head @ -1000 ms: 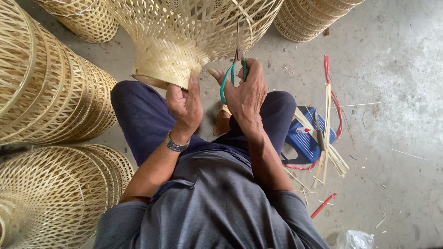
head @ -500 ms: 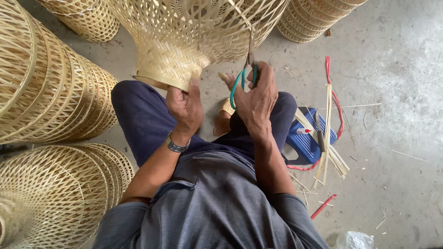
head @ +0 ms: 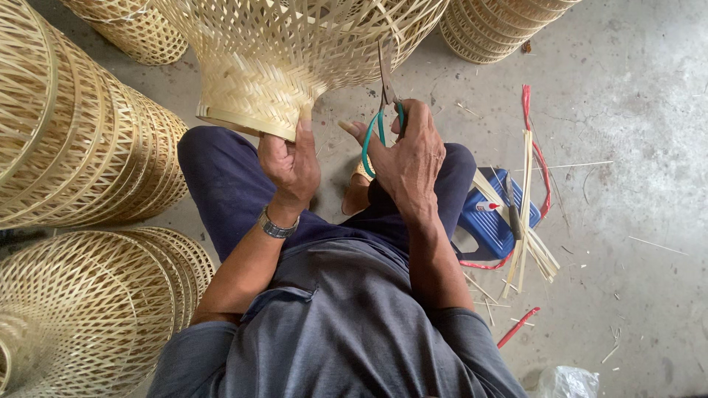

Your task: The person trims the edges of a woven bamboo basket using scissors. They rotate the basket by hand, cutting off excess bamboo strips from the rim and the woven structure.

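Seated person seen from above, knees apart, concrete floor point(head: 634, 88) underfoot. Left hand point(head: 291, 162) grips the narrow woven neck of a bamboo basket point(head: 295, 51), thumb and fingers pressed onto its rim band; the basket rests tilted over the left knee, its wide openwork body running up out of frame. Right hand point(head: 409, 155) holds scissors point(head: 383, 96) with green handle loops, fingers through the loops and closed around them; blades point up and reach the basket's lattice wall near its lower right side. Whether the blades are parted or together cannot be told, as they read as 1 dark line. A metal wristwatch point(head: 276, 225) sits on the left wrist. Around the person: 2 stacks of finished baskets at left, the upper point(head: 81, 147) lying on its side and the lower point(head: 88, 309) beside the left elbow, with more stacks at the top edge. To the right, just beside the right knee, a low blue plastic stool point(head: 490, 221) carries a bundle of bamboo strips point(head: 527, 199), with red plastic strapping point(head: 535, 151) looped about it. Loose slivers lie scattered on the floor nearby.
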